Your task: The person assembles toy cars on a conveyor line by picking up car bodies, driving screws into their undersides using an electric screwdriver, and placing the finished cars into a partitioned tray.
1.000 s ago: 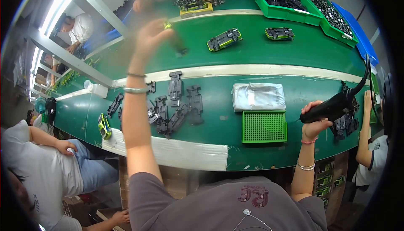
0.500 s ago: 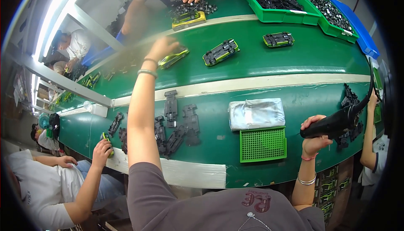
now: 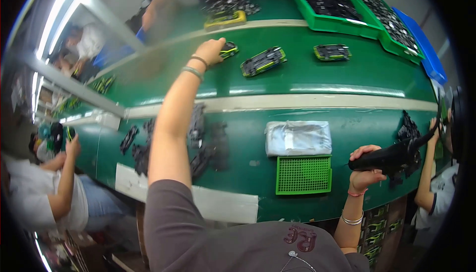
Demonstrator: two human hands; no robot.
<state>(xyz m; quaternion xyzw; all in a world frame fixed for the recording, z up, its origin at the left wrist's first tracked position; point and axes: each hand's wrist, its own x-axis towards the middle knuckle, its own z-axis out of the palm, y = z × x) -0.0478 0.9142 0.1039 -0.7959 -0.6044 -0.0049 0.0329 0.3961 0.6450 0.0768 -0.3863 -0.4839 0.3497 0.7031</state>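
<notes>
Stretched out over the far strip of the green bench, my left hand (image 3: 210,52) is closed on a yellow-green and black toy car (image 3: 229,50), partly hidden by the fingers. Beside it a toy car with its black underside up (image 3: 264,62) lies at a slant, and another upturned toy car (image 3: 332,52) is farther right. At the right, my right hand (image 3: 366,165) is wrapped round a black corded electric screwdriver (image 3: 384,159), held level with its thin tip to the left.
A pale wrapped block (image 3: 298,138) lies behind a green perforated basket (image 3: 303,175). Black car chassis (image 3: 198,123) are scattered by my left arm, more (image 3: 409,127) at the right. Green bins of parts (image 3: 337,22) stand far right. Co-workers sit opposite and at both sides.
My left hand has moved right and closed on the toy car, whose nose now points differently. The right hand holds the screwdriver as before. The left co-worker's hand has lifted off the bench.
</notes>
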